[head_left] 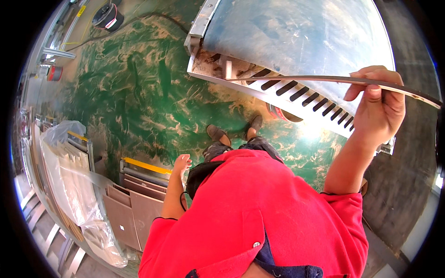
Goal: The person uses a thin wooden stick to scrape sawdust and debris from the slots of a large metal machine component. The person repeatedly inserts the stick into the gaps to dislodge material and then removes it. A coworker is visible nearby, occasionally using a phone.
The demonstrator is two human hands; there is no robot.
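My right hand (pixel 378 104) is raised at the right and grips a long thin dark strip (pixel 301 78). The strip runs nearly level from the machine table's slotted edge to past my fingers at the far right. My left hand (pixel 181 163) hangs at my side with fingers loosely apart, holding nothing, just above a cart of stacked brown panels (pixel 134 206). My red shirt fills the lower middle, and my two shoes (pixel 234 131) stand on the green floor.
A large blue-grey machine table (pixel 301 32) with a white slotted rail (pixel 306 95) fills the upper right. Plastic-wrapped panels (pixel 74 185) lean at the left. A black cable reel (pixel 107 17) and a red-banded can (pixel 54 72) sit on the dusty green floor (pixel 139 92).
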